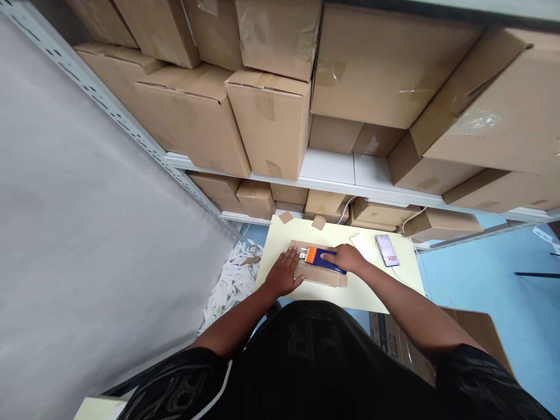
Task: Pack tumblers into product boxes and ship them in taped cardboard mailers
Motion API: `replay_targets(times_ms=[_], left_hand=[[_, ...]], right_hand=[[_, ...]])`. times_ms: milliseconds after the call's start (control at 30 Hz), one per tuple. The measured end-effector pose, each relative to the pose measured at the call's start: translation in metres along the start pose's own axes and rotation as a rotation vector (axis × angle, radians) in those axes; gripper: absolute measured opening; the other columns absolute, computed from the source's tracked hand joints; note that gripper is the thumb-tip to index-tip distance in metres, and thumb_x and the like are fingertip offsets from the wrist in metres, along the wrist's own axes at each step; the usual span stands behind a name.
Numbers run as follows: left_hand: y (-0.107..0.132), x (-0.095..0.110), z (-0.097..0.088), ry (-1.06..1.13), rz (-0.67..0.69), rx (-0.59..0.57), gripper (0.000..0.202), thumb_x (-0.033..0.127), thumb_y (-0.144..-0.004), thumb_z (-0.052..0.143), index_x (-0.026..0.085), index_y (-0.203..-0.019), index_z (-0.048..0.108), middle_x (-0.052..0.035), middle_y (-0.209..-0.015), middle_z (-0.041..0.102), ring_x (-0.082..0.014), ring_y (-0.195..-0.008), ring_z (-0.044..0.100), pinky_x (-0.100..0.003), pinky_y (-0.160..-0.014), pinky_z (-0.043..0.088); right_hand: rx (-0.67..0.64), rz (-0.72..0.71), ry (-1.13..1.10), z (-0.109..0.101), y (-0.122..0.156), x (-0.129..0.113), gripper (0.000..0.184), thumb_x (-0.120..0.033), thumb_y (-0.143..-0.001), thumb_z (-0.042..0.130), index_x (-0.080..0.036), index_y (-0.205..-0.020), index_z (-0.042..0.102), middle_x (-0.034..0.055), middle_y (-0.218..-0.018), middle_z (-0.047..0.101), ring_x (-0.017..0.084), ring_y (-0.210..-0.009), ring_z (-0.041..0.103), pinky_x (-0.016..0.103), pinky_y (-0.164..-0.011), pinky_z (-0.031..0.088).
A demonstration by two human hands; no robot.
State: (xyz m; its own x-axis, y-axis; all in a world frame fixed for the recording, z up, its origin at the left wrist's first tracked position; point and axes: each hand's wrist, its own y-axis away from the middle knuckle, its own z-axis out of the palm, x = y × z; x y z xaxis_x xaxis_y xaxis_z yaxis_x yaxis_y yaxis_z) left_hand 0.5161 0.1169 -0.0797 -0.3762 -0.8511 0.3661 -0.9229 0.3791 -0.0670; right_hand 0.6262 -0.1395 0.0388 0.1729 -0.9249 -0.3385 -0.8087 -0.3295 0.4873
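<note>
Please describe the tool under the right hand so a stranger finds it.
Find the pale yellow table below the box shelves. A flat cardboard piece lies on it; the tool rests there, under the right hand. Only it is blue and orange.

Box-laden metal shelving [341, 175], grey wall [79, 221], blue floor [494, 286].

The person's left hand [284, 272] lies flat, palm down, fingers spread and pointing forward, with the bare left forearm [245, 315] reaching in from the lower left. The right hand [349, 258] is curled closed, knuckles up, aimed leftward toward the other hand, with the right forearm [406, 309] stretched in from the lower right.
</note>
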Motion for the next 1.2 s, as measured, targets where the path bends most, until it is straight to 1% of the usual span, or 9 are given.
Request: replay_targets(times_ms=[67,167,333,433,600,700,800,1033,1200], left_hand=[[0.0,0.0,-0.002,-0.008,-0.001,-0.009,0.088,0.052,-0.094,0.054,0.006,-0.162,0.025,-0.0226,-0.168,0.023,-0.0341,-0.159,0.015,-0.052,-0.127,0.017],[-0.001,0.0,-0.003,-0.016,-0.003,-0.013,0.087,0.052,-0.095,0.053,0.006,-0.162,0.024,-0.0221,-0.169,0.022,-0.0339,-0.159,0.014,-0.052,-0.127,0.017],[-0.002,-0.001,-0.002,-0.043,0.011,-0.02,0.086,0.054,-0.097,0.049,0.004,-0.162,0.023,-0.0236,-0.169,0.022,-0.034,-0.159,0.011,-0.052,-0.128,0.016],[-0.003,0.0,-0.002,-0.066,0.017,-0.026,0.086,0.055,-0.098,0.046,0.003,-0.162,0.023,-0.0238,-0.169,0.02,-0.0337,-0.16,0.01,-0.051,-0.128,0.016],[-0.003,0.001,0.0,-0.07,0.013,-0.03,0.086,0.055,-0.099,0.046,0.005,-0.164,0.018,-0.0216,-0.17,0.017,-0.0335,-0.16,0.009,-0.051,-0.128,0.017],[-0.003,0.001,0.001,-0.066,0.007,-0.037,0.087,0.055,-0.099,0.046,0.008,-0.165,0.015,-0.0202,-0.171,0.014,-0.0339,-0.16,0.008,-0.053,-0.127,0.019],[-0.003,0.0,0.002,-0.063,0.01,-0.033,0.087,0.055,-0.099,0.045,0.007,-0.165,0.013,-0.0207,-0.171,0.013,-0.0341,-0.16,0.008,-0.053,-0.127,0.02],[-0.002,-0.003,0.005,-0.03,0.046,0.028,0.088,0.055,-0.1,0.045,0.011,-0.166,0.007,-0.018,-0.172,0.012,-0.0348,-0.159,0.01,-0.055,-0.127,0.023],[-0.002,-0.005,0.006,-0.003,0.073,0.067,0.086,0.053,-0.099,0.047,0.009,-0.165,0.013,-0.0194,-0.171,0.015,-0.0357,-0.159,0.011,-0.056,-0.126,0.026]], right_hand=[[0.01,0.029,-0.027,-0.006,0.009,0.024,0.071,-0.085,-0.082,0.051,-0.02,-0.076,0.078,0.0116,-0.075,0.073,0.024,-0.072,0.066,0.03,-0.06,0.035],[0.014,0.075,-0.069,-0.015,0.031,0.082,0.069,-0.084,-0.081,0.053,-0.02,-0.062,0.07,0.0089,-0.064,0.068,0.022,-0.064,0.062,0.031,-0.058,0.034],[-0.015,0.203,-0.121,-0.024,0.073,0.187,0.067,-0.083,-0.08,0.054,-0.02,-0.06,0.068,0.0097,-0.063,0.068,0.023,-0.064,0.062,0.032,-0.061,0.036],[-0.045,0.258,-0.077,-0.016,0.077,0.213,0.069,-0.084,-0.08,0.052,-0.02,-0.062,0.068,0.012,-0.068,0.07,0.024,-0.066,0.064,0.032,-0.061,0.037],[-0.096,0.236,0.055,0.015,0.034,0.186,0.072,-0.087,-0.078,0.052,-0.018,-0.063,0.068,0.0167,-0.075,0.071,0.027,-0.072,0.066,0.033,-0.062,0.038],[-0.146,0.272,-0.006,0.03,0.005,0.164,0.073,-0.087,-0.075,0.057,-0.016,-0.063,0.068,0.0166,-0.076,0.072,0.026,-0.069,0.067,0.033,-0.061,0.04],[-0.172,0.332,-0.117,0.037,-0.009,0.157,0.07,-0.086,-0.071,0.062,-0.016,-0.064,0.068,0.0136,-0.074,0.072,0.024,-0.066,0.067,0.032,-0.06,0.042],[-0.126,0.504,-0.256,0.056,0.008,0.165,0.068,-0.082,-0.073,0.065,-0.014,-0.074,0.071,0.015,-0.084,0.076,0.025,-0.072,0.071,0.03,-0.061,0.046],[-0.089,0.544,-0.155,0.052,0.018,0.146,0.07,-0.082,-0.076,0.06,-0.014,-0.084,0.073,0.019,-0.099,0.076,0.029,-0.089,0.073,0.03,-0.067,0.049]])
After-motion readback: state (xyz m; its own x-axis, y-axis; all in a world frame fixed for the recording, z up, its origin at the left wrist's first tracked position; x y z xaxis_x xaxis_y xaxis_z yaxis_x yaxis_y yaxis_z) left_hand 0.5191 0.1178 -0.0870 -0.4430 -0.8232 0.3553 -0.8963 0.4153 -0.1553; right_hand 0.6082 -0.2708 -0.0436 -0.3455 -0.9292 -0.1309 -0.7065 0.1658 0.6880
